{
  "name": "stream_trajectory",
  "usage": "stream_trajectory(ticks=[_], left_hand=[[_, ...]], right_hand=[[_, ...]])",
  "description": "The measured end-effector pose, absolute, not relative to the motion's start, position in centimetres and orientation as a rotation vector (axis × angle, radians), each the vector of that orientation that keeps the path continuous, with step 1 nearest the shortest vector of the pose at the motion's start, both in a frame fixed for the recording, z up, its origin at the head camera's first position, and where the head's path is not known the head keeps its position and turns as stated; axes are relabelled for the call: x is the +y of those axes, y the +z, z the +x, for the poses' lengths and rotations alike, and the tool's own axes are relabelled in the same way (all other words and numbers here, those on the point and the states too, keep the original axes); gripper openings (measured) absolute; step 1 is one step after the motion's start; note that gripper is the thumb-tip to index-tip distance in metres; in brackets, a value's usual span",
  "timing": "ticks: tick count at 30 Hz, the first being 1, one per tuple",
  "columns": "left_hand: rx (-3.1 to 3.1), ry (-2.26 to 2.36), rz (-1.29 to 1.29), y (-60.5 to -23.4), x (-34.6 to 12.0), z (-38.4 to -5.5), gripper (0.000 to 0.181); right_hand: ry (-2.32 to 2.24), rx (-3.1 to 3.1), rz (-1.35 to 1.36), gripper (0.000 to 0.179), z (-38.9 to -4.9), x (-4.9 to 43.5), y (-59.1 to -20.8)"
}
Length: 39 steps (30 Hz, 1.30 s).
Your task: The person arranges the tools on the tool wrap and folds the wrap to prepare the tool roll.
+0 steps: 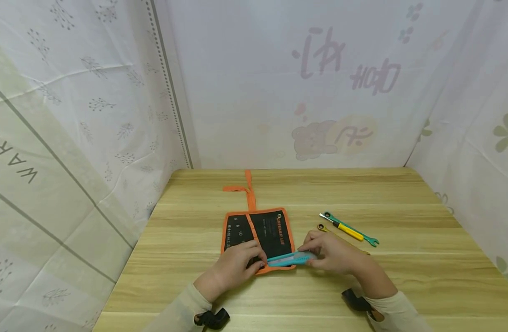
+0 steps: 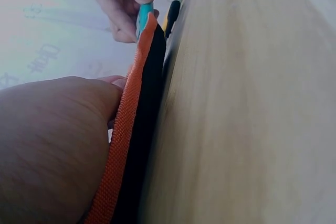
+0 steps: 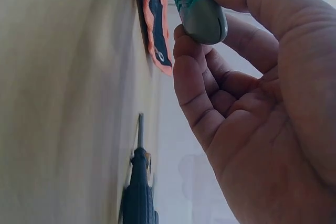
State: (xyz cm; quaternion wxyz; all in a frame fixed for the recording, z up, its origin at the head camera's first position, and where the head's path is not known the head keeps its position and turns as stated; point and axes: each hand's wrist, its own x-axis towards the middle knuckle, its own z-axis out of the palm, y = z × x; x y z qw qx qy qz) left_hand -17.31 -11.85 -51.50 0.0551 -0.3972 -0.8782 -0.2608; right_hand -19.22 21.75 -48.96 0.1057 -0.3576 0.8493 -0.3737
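A black tool pouch with orange trim (image 1: 274, 230) lies on the table. My left hand (image 1: 236, 265) is at its near edge, thumb and fingers pinching the orange-trimmed pocket edge. A turquoise utility knife (image 1: 287, 259) lies sideways across the pouch's lower right part, its left end close to my left fingertips. My right hand (image 1: 332, 252) holds the knife's right end between thumb and fingers. In the right wrist view, the knife's ribbed handle with a grey end (image 3: 202, 17) shows in the grip. How far its left end sits in the pocket cannot be told.
Right of the pouch lie a green ratchet wrench (image 1: 367, 240), a yellow-handled screwdriver (image 1: 350, 231) and a yellow wrench (image 1: 322, 227) partly hidden behind my right hand. Orange tie straps (image 1: 250, 196) stretch from the pouch toward the back. Printed curtains (image 1: 245, 92) surround the wooden table (image 1: 187, 240).
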Motion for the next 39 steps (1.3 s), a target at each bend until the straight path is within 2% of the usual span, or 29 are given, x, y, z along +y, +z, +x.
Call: stream_trajectory(ticks=[23, 39], left_hand=[[-2.605, -0.735, -1.25, -51.8, -11.5, -17.4, 0.005], [-2.622, -0.759, -1.231, -51.5, -11.4, -17.3, 0.004]], right_hand=[[-1.014, 2.489, -0.986, 0.032, -18.6, 19.4, -49.5], [-1.088, 2.485, -0.911, 0.013, -19.2, 21.2, -50.0]])
